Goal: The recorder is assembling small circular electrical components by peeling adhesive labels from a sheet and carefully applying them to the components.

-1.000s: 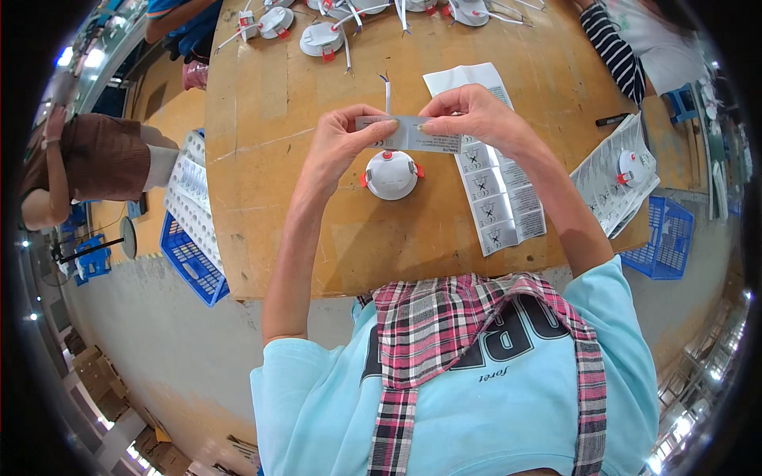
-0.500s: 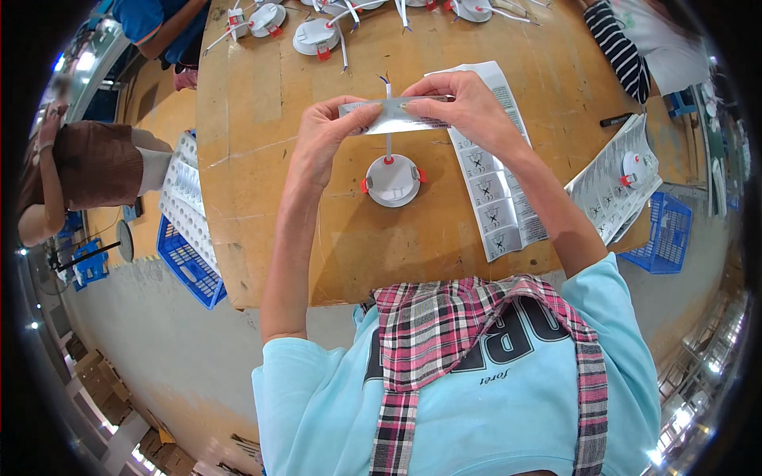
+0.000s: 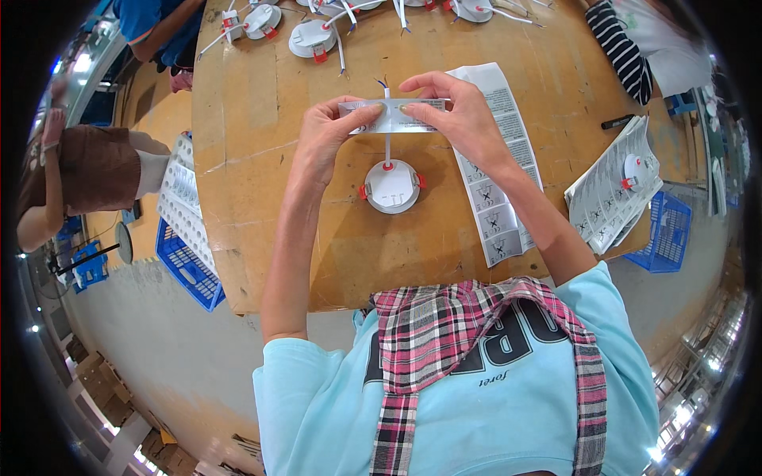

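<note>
My left hand [image 3: 325, 131] and my right hand [image 3: 452, 111] pinch the two ends of a small silvery label [image 3: 390, 115], stretched flat above the wooden table [image 3: 262, 174]. The label lies across the white cable [image 3: 387, 143] of a round white lamp fixture with red clips [image 3: 391, 186], which rests on the table just below my hands. A long backing strip with more printed labels [image 3: 492, 182] lies to the right, under my right forearm.
Several similar white fixtures [image 3: 311, 37] lie along the table's far edge. A stack of label sheets with a fixture on top [image 3: 615, 186] sits at the right. Blue crates [image 3: 186, 266] stand at both sides. A person in brown [image 3: 87, 170] is at the left, a striped sleeve [image 3: 623, 51] at the far right.
Both hands moved away from me with the label, from above the fixture to over its cable. The fixture stayed where it was.
</note>
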Demonstrator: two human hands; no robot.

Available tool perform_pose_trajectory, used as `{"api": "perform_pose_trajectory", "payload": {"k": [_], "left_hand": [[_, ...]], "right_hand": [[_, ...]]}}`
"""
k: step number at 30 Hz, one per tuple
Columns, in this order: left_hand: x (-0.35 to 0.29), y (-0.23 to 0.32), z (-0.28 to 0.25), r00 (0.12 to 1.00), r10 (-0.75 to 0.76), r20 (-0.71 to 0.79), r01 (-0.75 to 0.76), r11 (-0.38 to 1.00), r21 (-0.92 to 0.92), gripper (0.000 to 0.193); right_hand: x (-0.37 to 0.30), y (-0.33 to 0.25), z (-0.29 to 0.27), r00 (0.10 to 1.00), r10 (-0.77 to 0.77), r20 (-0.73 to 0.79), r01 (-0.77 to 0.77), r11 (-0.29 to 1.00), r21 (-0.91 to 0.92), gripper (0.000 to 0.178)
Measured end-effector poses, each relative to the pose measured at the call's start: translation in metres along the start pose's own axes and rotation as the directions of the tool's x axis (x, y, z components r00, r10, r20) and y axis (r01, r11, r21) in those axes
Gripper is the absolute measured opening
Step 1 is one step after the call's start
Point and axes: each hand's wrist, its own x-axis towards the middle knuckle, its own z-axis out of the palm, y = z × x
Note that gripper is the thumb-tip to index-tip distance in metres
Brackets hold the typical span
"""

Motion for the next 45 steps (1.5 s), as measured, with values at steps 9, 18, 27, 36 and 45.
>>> {"api": "perform_pose_trajectory", "payload": {"k": [9, 18, 27, 36, 45], "left_hand": [[0.001, 0.0, 0.003, 1.0, -0.024, -0.003, 0.024, 0.997, -0.067, 0.02], [-0.002, 0.001, 0.003, 1.0, -0.022, -0.004, 0.022, 0.996, -0.089, 0.019], [0.004, -0.004, -0.002, 0.998, -0.046, 0.046, 0.05, 0.995, -0.091, 0.018], [0.003, -0.006, 0.001, 0.995, -0.045, 0.091, 0.062, 0.978, -0.201, 0.019], [0.003, -0.011, -0.003, 0.988, -0.029, 0.15, 0.065, 0.968, -0.241, 0.026]], "right_hand": [[-0.001, 0.004, 0.002, 1.0, -0.01, -0.021, 0.011, 1.0, 0.026, 0.026], [-0.001, 0.005, 0.004, 0.999, -0.025, -0.042, 0.026, 1.0, 0.011, 0.026], [0.0, 0.008, 0.004, 0.997, -0.036, -0.064, 0.037, 0.999, 0.02, 0.027], [-0.003, 0.01, 0.004, 0.997, -0.018, -0.073, 0.019, 1.0, 0.011, 0.029], [-0.008, 0.005, -0.005, 0.999, -0.03, 0.029, 0.035, 0.98, -0.197, 0.045]]}}
